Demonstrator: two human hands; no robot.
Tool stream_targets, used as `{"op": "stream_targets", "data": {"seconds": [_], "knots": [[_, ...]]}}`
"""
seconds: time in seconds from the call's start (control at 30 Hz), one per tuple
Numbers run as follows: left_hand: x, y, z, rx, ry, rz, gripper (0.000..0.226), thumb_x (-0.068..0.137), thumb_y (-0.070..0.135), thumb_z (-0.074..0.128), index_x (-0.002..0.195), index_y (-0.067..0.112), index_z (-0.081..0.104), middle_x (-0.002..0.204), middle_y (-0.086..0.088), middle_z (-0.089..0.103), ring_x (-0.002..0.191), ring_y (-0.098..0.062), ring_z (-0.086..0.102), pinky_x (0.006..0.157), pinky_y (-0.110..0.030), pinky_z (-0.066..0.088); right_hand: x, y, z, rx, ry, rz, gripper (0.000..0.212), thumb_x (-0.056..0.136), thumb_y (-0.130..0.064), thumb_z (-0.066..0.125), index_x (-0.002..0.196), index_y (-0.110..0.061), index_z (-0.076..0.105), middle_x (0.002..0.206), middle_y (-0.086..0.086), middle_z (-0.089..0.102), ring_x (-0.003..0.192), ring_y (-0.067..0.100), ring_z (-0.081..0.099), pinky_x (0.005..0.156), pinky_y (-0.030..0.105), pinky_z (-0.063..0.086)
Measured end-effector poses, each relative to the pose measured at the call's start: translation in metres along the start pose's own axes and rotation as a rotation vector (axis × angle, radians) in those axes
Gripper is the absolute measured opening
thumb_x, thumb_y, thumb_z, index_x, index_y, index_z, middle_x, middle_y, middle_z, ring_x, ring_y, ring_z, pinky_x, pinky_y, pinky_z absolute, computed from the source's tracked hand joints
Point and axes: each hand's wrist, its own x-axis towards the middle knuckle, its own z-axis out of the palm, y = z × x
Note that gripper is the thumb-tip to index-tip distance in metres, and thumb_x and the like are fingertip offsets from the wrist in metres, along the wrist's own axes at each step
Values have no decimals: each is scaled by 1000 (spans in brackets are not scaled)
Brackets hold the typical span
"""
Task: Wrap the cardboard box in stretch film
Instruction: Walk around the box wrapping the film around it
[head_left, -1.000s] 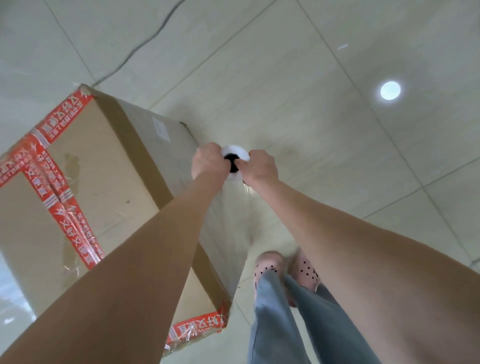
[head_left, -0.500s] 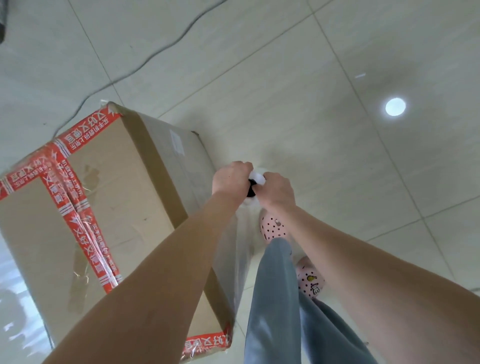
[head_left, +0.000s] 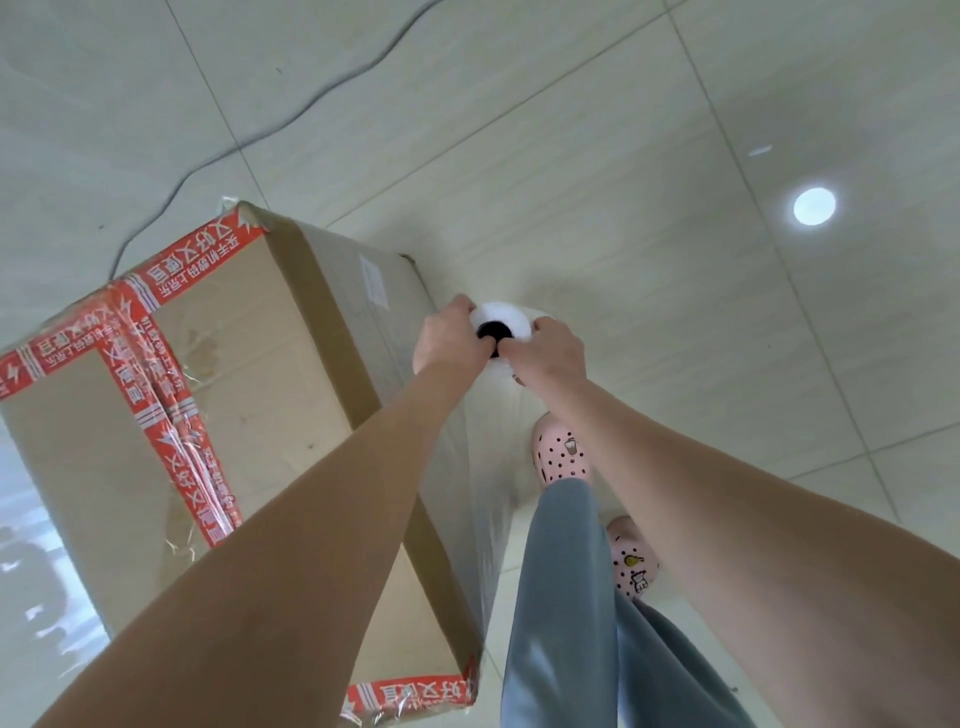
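Note:
A large cardboard box (head_left: 249, 395) with red printed tape stands on the tiled floor at the left. Upright beside the box's right side is a white roll of stretch film (head_left: 506, 322), seen from its top end with the dark core hole showing. My left hand (head_left: 449, 340) grips the roll's top from the left and my right hand (head_left: 548, 353) grips it from the right. A clear sheet of film (head_left: 478, 493) runs down from the roll along the box's right face.
My two feet in pink spotted shoes (head_left: 561, 454) stand just right of the box, under the roll. A grey cable (head_left: 249, 140) lies on the pale tiled floor (head_left: 675, 312) behind the box. A round light reflection (head_left: 814, 206) shows at the right.
I have stepped along the box's right side; the roll stays in both hands. The box's far corner and the cable have come further into view, and one foot has moved forward.

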Motion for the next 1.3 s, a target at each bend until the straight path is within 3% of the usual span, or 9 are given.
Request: {"op": "stream_targets", "data": {"seconds": [0.1,0.23,0.4,0.5,0.7,0.83,1.0,1.2,1.3], "knots": [[10,7,-8,132,-22,148,50,85,7,50,132,22,52,118,-6,61,107,-27,58,78,-33,50,3,-11,-8,-142,-23,-89,14,78,-18,59,92,-16,57,79,0,57,78,24,57,54,26,40],[25,11,-17,109,37,113,21,81,10,51,97,12,64,89,-6,64,82,-26,58,63,-30,43,10,-28,-15,-148,76,-200,40,81,-17,59,121,-25,59,111,1,64,105,21,58,78,26,43],[40,14,-25,-46,60,17,13,82,17,61,92,9,58,77,-3,54,78,-25,55,61,-29,38,20,-33,-11,107,86,-81,55,81,-34,64,132,-21,46,115,1,58,96,22,62,73,29,47],[53,20,-31,-6,34,90,36,83,15,57,119,16,58,100,-3,63,92,-25,59,67,-29,43,25,-38,-8,175,69,-5,48,79,-32,63,123,-20,49,108,5,61,86,26,67,69,33,52],[70,21,-47,92,-21,86,4,82,14,54,86,13,53,76,-3,54,74,-25,56,56,-27,37,31,-63,-12,-6,78,-125,30,78,-16,58,108,-16,61,93,0,61,82,20,60,64,29,50],[74,13,-57,-16,-35,-48,10,83,17,57,89,9,55,69,0,47,74,-24,54,58,-29,41,37,-80,-9,-54,104,-215,35,79,-15,56,113,-25,63,97,-4,61,91,17,58,78,28,49],[86,11,-69,-178,-67,-146,24,83,22,61,97,2,62,90,-12,67,80,-27,68,70,-34,58,46,-94,-6,21,118,-203,36,81,-22,63,118,-22,59,107,-3,63,94,15,58,77,23,44],[95,28,-76,28,-54,50,38,87,19,56,125,18,52,110,-5,61,100,-25,60,72,-31,46,54,-107,-13,-86,64,-108,42,80,-21,59,121,-19,54,111,4,62,95,23,62,83,39,53],[102,34,-82,122,-51,87,24,84,13,51,105,20,62,96,-3,63,97,-26,63,66,-31,45,59,-115,-16,-161,56,-152,37,78,-20,59,115,-19,59,105,2,65,95,23,62,82,39,53]]}}
